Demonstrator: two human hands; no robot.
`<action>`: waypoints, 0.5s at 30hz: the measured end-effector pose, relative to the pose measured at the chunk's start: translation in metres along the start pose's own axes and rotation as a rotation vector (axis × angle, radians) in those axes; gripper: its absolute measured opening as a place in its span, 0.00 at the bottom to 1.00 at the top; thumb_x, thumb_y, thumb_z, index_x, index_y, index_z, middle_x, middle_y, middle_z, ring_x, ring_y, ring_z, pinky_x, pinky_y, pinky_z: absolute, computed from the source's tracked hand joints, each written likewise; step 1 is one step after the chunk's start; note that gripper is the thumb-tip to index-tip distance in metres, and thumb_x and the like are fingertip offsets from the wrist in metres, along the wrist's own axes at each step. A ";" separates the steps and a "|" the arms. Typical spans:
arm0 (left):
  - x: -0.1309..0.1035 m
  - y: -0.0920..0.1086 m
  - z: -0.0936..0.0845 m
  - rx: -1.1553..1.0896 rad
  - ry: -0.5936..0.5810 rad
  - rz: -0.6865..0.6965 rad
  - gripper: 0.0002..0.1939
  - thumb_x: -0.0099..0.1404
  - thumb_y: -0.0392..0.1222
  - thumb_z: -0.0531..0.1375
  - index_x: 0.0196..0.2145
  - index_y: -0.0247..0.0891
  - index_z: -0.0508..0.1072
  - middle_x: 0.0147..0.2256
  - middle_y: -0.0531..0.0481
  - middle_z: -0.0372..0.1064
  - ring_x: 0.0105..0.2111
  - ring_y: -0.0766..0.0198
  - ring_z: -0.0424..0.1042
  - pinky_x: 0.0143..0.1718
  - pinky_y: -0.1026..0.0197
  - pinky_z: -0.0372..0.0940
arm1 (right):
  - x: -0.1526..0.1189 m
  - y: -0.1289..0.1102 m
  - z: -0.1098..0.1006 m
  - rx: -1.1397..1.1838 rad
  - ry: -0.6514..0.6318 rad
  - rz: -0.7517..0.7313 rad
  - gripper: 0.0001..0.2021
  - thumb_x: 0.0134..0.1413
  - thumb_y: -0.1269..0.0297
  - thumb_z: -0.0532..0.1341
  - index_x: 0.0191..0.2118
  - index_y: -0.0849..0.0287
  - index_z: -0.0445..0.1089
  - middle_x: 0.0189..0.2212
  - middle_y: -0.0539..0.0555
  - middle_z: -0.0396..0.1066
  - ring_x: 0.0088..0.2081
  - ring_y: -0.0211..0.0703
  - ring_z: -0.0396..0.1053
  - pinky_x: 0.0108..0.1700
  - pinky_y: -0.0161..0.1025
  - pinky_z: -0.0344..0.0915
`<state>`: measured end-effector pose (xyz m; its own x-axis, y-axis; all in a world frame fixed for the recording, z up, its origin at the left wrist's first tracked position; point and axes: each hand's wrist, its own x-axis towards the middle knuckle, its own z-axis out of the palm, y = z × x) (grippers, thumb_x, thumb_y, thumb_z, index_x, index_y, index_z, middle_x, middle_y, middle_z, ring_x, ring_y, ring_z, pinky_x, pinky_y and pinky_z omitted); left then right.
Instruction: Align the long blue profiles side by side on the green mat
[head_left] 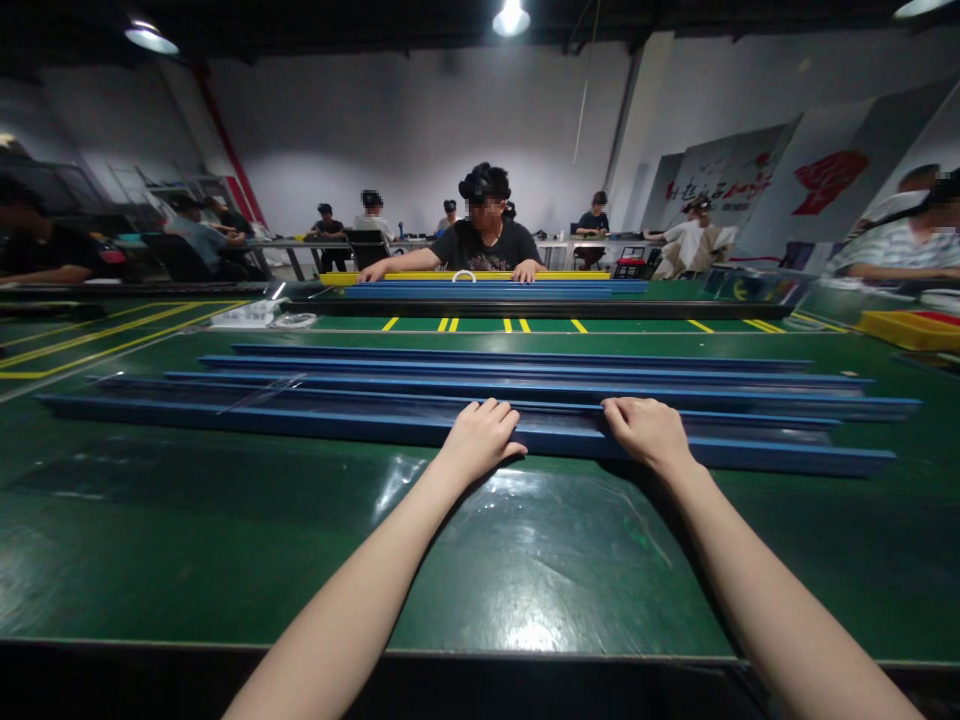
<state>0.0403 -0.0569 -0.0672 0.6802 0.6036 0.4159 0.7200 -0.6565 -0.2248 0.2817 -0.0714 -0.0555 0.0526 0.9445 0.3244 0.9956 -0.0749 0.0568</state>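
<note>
Several long blue U-shaped channels lie side by side across the green table. My left hand (484, 436) rests over the nearest blue channel (562, 441), fingers curled over it and thumb at its near side. Farther right along the same piece, my right hand (651, 430) grips it with bent fingers. The fingertips of both hands are partly hidden behind the channel's walls. Behind it lie more blue channels (810, 401), roughly parallel. A strip of clear film (262, 393) crosses the channels on the left.
Clear plastic sheeting (555, 530) covers the green table (187, 560) before me. Across the table, a co-worker (491, 240) has both hands at a yellow bar (585, 275). A long black bar (525, 308) lies crosswise. A yellow tray (904, 330) stands at right.
</note>
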 end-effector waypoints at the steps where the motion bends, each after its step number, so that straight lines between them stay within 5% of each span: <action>1: 0.000 0.000 0.000 0.004 -0.003 -0.001 0.17 0.56 0.54 0.56 0.33 0.36 0.64 0.34 0.48 0.65 0.37 0.59 0.62 0.34 0.60 0.53 | 0.000 -0.001 -0.001 0.000 0.000 -0.010 0.23 0.55 0.55 0.40 0.31 0.55 0.72 0.34 0.54 0.73 0.34 0.44 0.69 0.28 0.34 0.54; 9: -0.001 -0.002 0.003 -0.025 -0.016 -0.001 0.17 0.58 0.53 0.54 0.34 0.36 0.65 0.34 0.48 0.66 0.37 0.60 0.63 0.34 0.61 0.53 | 0.000 -0.019 -0.008 -0.020 -0.043 0.040 0.24 0.56 0.54 0.40 0.31 0.57 0.70 0.33 0.56 0.72 0.33 0.43 0.69 0.29 0.35 0.55; 15: -0.001 -0.001 0.004 -0.048 -0.018 0.001 0.16 0.59 0.53 0.54 0.34 0.36 0.66 0.34 0.48 0.66 0.37 0.60 0.63 0.34 0.61 0.53 | -0.004 -0.034 -0.006 0.019 0.143 -0.123 0.21 0.57 0.59 0.41 0.37 0.59 0.69 0.34 0.55 0.71 0.38 0.41 0.67 0.38 0.35 0.55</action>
<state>0.0392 -0.0550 -0.0706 0.6837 0.6104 0.3999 0.7122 -0.6778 -0.1828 0.2469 -0.0741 -0.0532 -0.0800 0.8910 0.4469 0.9952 0.0457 0.0870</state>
